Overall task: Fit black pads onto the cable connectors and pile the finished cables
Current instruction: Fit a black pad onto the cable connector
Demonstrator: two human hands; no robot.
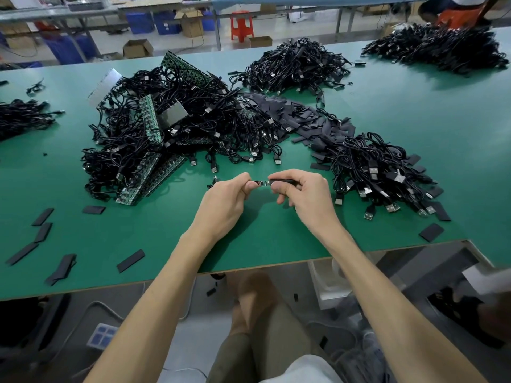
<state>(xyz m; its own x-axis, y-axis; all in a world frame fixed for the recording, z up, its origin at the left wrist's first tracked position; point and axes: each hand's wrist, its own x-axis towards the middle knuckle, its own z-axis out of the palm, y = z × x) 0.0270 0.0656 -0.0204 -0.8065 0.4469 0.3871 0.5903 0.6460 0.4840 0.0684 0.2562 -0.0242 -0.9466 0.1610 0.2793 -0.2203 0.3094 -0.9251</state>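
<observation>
**Connector pinched between two hands over a green table**

Connector work takes place on a wide green table in a workshop. More benches, blue crates, cardboard boxes and a red stool stand along the top of the frame.

Just below the middle of the frame, the left hand has its grip closed tight. Its thumb and forefinger pinch the cable end at the connector's left side. The right hand is also curled in, and its grip pinches one black pad. The pad's end meets the connector's right end, but I cannot tell whether it has slipped over it. The small bare stretch of connector shows between the two thumbs, held just above the table.

Five heaps of black cables lie on the table:
- the largest, left of centre, mixed with green circuit strips
- one at the right, beside the right hand
- one at upper middle
- one at upper right
- one at the left edge

A single heap of pads lies between the largest cable heap and the one at the right. Six loose pads are scattered at lower left, and one more lies at lower right.
</observation>
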